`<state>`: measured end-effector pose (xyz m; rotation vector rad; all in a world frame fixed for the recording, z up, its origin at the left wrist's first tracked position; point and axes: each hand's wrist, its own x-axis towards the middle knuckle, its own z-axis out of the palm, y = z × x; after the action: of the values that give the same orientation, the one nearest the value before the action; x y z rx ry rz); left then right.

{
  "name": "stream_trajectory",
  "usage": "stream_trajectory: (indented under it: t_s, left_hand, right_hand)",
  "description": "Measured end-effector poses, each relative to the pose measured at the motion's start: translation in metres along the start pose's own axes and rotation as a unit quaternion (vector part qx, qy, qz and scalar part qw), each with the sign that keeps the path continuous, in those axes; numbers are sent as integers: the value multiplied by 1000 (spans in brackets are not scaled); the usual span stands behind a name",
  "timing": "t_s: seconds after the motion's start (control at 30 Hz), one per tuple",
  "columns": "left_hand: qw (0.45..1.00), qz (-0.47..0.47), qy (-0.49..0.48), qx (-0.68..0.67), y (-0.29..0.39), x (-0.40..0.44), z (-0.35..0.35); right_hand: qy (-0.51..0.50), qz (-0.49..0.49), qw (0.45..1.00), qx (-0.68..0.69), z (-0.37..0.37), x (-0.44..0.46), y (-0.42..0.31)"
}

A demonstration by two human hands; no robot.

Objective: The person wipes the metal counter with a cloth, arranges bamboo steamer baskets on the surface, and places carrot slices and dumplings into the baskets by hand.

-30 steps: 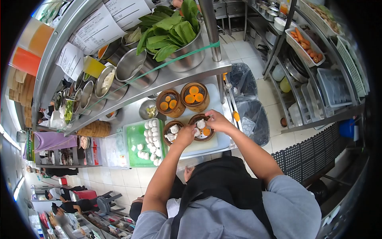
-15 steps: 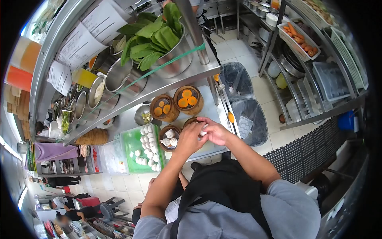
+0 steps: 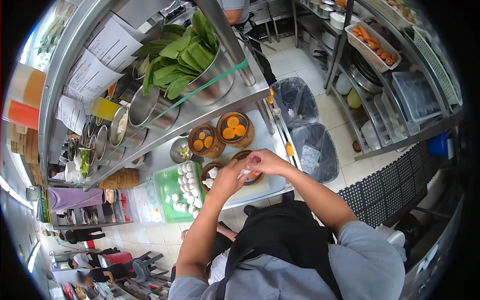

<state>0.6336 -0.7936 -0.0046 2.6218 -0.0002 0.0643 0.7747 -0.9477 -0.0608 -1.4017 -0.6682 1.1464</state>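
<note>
Close together over a bamboo steamer basket point(image 3: 242, 154), my two hands work on one small white dumpling point(image 3: 244, 173). My left hand point(image 3: 229, 179) is closed around its side. The fingertips of my right hand point(image 3: 266, 164) are pinched at its top. Part of an orange carrot slice shows in the basket below; my hands cover the rest. Left of it, partly behind my left hand, another steamer basket point(image 3: 204, 172) holds white pleated dumplings point(image 3: 213, 172). Many plain white dough pieces point(image 3: 188, 179) lie on a green tray point(image 3: 164, 186) further left.
Two steamer baskets with round carrot slices point(image 3: 233, 128) stand behind, beside a metal bowl point(image 3: 181, 150). A steel shelf point(image 3: 200, 114) overhangs the counter, carrying a pot of leafy greens point(image 3: 186, 57). Lined bins point(image 3: 313, 152) stand to the right. Another person point(image 3: 235, 15) is at the back.
My right hand has shifted slightly, its fingers now pinched together at the dumpling's top. More of the basket beneath shows. The whole view has tilted a little.
</note>
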Motion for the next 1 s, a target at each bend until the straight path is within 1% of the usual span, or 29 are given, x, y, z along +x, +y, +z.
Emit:
stream_trajectory:
  t_s: [0.03, 0.07, 0.1, 0.13, 0.17, 0.2, 0.23, 0.3, 0.37, 0.43, 0.53, 0.63, 0.77, 0.8, 0.87, 0.93, 1.0]
  left_hand:
    - [1000, 1, 23, 1, 2, 3, -2]
    - [1000, -2, 23, 0, 1, 3, -6]
    - [994, -102, 29, -27, -1, 2, -14]
    - [978, -200, 36, -54, -2, 0, -22]
    - [977, -202, 37, -53, -7, -4, -23]
    - [967, -225, 76, -92, -15, -11, -20]
    - [954, -246, 113, -132, -23, -18, -16]
    - [952, -263, 108, -117, -34, -30, -6]
    - [950, -257, 111, -136, -31, -37, -1]
    - [949, -274, 95, -128, -29, -42, 3]
    - [957, -235, 119, -120, -24, -44, 10]
    - [961, -237, 107, -99, -19, -44, 16]
    - [961, -225, 119, -103, -14, -41, 19]
    - [958, -245, 112, -100, -14, -41, 19]
    - [956, -253, 108, -102, -9, -40, 18]
    - [954, -260, 104, -104, -8, -40, 19]
    - [955, -254, 113, -108, -10, -41, 22]
  right_hand:
    - [0, 0, 1000, 0, -1, 3, 4]
    - [32, -43, 994, -90, -3, 6, 9]
    - [62, -87, 978, -180, -4, 9, 13]
    - [59, -87, 978, -181, -3, 6, 14]
    - [52, -85, 944, -315, -1, 0, 17]
    - [46, -81, 892, -443, 3, -6, 19]
    - [46, -81, 892, -443, 8, -9, 22]
    - [46, -94, 854, -509, 16, -15, 31]
    - [50, -102, 846, -521, 23, -16, 37]
    - [83, -156, 827, -533, 28, -16, 45]
    - [103, -177, 828, -523, 33, -17, 48]
    - [90, -189, 822, -530, 35, -13, 57]
    - [83, -168, 828, -528, 39, -11, 65]
    - [86, -171, 832, -520, 40, -10, 68]
    - [90, -172, 836, -513, 41, -12, 62]
    - [120, -156, 823, -533, 42, -15, 56]
    - [112, -143, 814, -552, 42, -15, 56]
